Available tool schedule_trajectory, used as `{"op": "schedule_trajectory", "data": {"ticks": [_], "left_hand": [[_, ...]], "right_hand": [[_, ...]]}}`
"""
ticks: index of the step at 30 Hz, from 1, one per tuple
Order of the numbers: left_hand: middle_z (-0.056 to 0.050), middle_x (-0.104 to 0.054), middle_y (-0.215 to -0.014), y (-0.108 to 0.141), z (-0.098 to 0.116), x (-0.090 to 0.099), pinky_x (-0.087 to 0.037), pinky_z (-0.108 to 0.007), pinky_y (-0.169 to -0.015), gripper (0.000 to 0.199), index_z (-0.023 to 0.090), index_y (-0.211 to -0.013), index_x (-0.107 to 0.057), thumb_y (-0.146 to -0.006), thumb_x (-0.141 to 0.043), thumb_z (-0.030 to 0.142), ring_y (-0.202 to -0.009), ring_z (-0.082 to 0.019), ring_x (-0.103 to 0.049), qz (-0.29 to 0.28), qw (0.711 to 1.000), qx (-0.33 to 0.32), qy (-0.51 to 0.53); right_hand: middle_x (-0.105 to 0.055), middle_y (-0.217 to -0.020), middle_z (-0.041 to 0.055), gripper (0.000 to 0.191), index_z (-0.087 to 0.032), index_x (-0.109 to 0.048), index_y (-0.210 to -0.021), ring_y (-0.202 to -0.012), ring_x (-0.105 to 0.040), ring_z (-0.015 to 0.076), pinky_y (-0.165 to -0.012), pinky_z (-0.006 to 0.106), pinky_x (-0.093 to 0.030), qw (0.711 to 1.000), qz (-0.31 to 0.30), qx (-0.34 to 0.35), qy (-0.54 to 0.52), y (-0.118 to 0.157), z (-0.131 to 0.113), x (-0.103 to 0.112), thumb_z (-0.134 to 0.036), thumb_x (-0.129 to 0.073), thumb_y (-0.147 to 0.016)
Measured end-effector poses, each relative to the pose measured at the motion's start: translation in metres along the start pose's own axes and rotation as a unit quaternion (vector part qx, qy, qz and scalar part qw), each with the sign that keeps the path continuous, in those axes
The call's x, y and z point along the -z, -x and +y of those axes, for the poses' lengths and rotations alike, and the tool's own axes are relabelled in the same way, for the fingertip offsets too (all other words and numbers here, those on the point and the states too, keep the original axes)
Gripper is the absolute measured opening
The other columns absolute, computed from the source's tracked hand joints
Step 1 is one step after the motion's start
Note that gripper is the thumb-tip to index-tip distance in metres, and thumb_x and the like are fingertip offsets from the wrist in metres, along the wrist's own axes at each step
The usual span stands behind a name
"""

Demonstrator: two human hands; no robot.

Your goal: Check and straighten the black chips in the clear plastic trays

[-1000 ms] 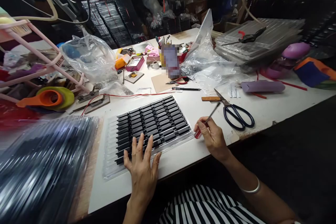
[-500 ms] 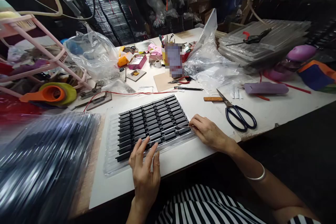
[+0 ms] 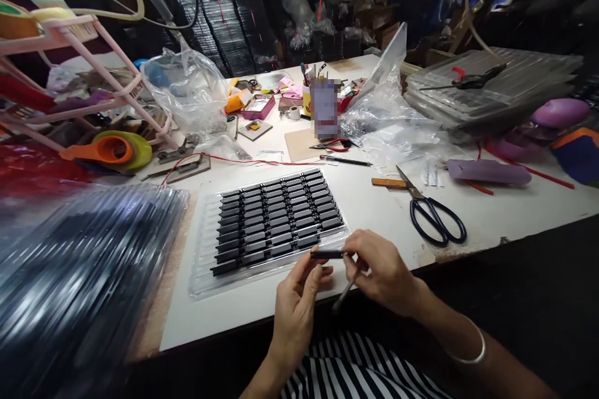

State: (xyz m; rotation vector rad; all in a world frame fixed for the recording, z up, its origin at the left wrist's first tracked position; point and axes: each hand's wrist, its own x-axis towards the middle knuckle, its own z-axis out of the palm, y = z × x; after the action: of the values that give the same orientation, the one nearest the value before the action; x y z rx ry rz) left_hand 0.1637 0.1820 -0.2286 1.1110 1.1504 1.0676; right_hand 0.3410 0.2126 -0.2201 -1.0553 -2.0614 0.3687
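A clear plastic tray (image 3: 199, 274) lies on the work surface, filled with rows of small black toothed parts (image 3: 276, 224). At its front right corner, my left hand (image 3: 299, 302) pinches one black part (image 3: 326, 254) by its left end, lifted off the tray. My right hand (image 3: 386, 271) is closed, its fingertips at that part's right end. It also holds a slim metal tool (image 3: 345, 297) pointing down towards my lap; its exact kind is unclear.
Dark-handled scissors (image 3: 437, 218) and a wooden-looking strip (image 3: 389, 182) lie right of the tray. Plastic-wrapped black strips (image 3: 84, 262) are piled at left. Behind are a pen (image 3: 346, 161), red-handled pliers (image 3: 334, 145), plastic bags (image 3: 187, 93) and stacked clear trays (image 3: 491, 87).
A black part has come out of the front row's right end and is now between my hands. My left hand has moved right and closed on it; the metal tool has swung downward.
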Motion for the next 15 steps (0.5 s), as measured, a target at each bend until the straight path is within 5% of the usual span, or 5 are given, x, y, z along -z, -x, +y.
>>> {"op": "schedule_trajectory", "data": {"ticks": [4, 7, 12, 15], "left_hand": [[-0.008, -0.067, -0.109, -0.001, 0.001, 0.004, -0.05, -0.037, -0.088, 0.045, 0.023, -0.128, -0.052, -0.087, -0.055, 0.04, -0.093, -0.02, -0.065, -0.016, 0.989, 0.086, 0.119], [-0.007, -0.066, -0.103, 0.002, 0.005, 0.011, -0.047, -0.033, -0.089, 0.04, 0.022, -0.123, -0.057, -0.087, -0.056, 0.037, -0.094, -0.018, -0.061, -0.017, 0.995, 0.072, 0.073], [0.001, -0.056, -0.079, 0.011, 0.016, 0.014, -0.043, -0.022, -0.057, 0.032, 0.022, -0.117, -0.056, -0.091, -0.046, 0.038, -0.058, -0.008, -0.045, -0.018, 0.999, 0.043, -0.009], [0.003, -0.05, -0.076, 0.013, 0.017, 0.014, -0.036, -0.02, -0.049, 0.024, 0.022, -0.102, -0.057, -0.093, -0.042, 0.039, -0.052, -0.006, -0.038, -0.03, 0.999, 0.025, -0.011]], "right_hand": [[-0.062, -0.079, 0.0059, 0.015, -0.019, -0.053, -0.091, -0.072, -0.057, 0.0186, -0.065, 0.034, -0.047, 0.999, -0.025, 0.043, -0.014, 0.017, -0.023, -0.025, -0.007, -0.048, -0.083], [-0.064, -0.079, 0.006, 0.012, -0.019, -0.054, -0.094, -0.073, -0.059, 0.0182, -0.063, 0.032, -0.048, 0.993, -0.057, 0.089, -0.058, 0.015, -0.036, -0.029, -0.011, -0.049, -0.086], [-0.065, -0.083, 0.0066, 0.02, -0.017, -0.054, -0.105, -0.073, -0.06, 0.0166, -0.065, 0.03, -0.05, 0.993, 0.009, 0.064, -0.101, 0.006, -0.034, -0.018, -0.01, -0.05, -0.087], [-0.066, -0.086, 0.0072, 0.028, -0.016, -0.054, -0.112, -0.075, -0.06, 0.0168, -0.067, 0.031, -0.05, 0.994, -0.006, 0.052, -0.095, 0.005, -0.029, -0.019, -0.007, -0.05, -0.087]]}}
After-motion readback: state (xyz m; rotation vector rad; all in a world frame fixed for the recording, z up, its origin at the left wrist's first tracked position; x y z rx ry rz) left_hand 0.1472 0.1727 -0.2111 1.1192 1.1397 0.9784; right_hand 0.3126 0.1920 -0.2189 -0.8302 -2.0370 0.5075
